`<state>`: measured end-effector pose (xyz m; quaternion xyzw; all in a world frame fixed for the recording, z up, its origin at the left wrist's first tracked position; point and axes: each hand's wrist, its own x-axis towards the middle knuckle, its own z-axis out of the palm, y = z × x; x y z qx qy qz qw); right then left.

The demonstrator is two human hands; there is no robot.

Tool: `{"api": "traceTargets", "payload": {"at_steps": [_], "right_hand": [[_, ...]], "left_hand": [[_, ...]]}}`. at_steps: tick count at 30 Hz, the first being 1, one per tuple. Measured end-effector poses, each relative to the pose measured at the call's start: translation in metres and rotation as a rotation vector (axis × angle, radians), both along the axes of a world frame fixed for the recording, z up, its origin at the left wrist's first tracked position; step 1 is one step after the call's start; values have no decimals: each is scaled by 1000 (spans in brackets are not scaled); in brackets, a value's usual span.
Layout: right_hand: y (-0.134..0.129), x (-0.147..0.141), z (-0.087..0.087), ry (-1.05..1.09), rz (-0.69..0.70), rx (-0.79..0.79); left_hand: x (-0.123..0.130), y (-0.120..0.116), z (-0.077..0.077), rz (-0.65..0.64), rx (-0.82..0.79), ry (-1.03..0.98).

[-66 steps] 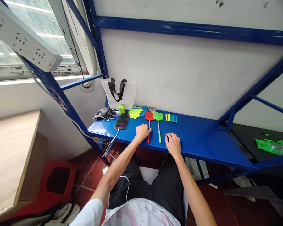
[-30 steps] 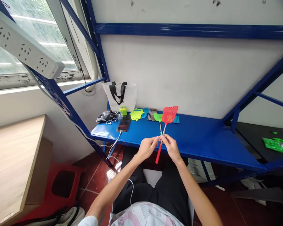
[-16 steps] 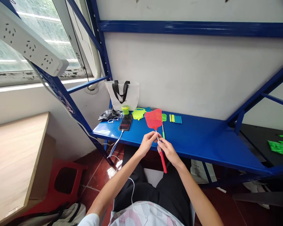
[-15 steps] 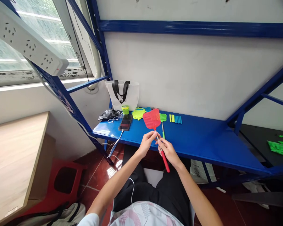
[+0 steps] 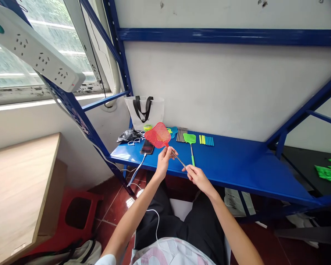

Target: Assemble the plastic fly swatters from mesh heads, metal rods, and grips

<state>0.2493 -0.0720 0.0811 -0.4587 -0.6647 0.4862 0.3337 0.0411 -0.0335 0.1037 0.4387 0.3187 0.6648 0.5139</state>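
Red fly swatter is held up in the air, tilted, with its mesh head just above the far left part of the blue steel shelf. Its thin metal shaft is stretched across the gap between the two hands. The shaft is gripped near the head by the left hand, whose fingers are clamped on it together with the thumb. The lower end of the shaft is pinched by the right hand, with thumb and fingertips brought together on it.

Green fly swatter is laid flat on the shelf, just right of the red head and beyond the right hand, touched by neither hand. Beside it are laid a row of grey metal bars and a row of short yellow and blue sticks. Further left are placed a blurred phone with a white cable, white-handled scissors, a black plastic bag and a white tote bag with black handles. A white power strip is seen overhead at the left, by the window.
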Motion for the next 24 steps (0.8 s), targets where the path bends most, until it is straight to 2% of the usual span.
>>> {"api": "traceTargets", "payload": {"at_steps": [2,5,9,12,15,19,24], "right_hand": [[-1,1,3,-81,-44,101],[-7,2,12,-202,-75,236],[-7,23,26,-389,-78,314],[1,56,37,-502,-50,277],[6,88,46,-489,50,149],[5,123,55,-433,79,63],[1,152,61,-431,55,17]], "left_hand": [[9,-2,-2,-3,11,3],[9,2,-1,101,14,-116],[-27,16,5,273,33,-323],[-62,25,13,429,52,-417],[-80,27,20,531,79,-393],[-79,19,27,532,151,-366],[-85,8,38,480,144,-423]]}}
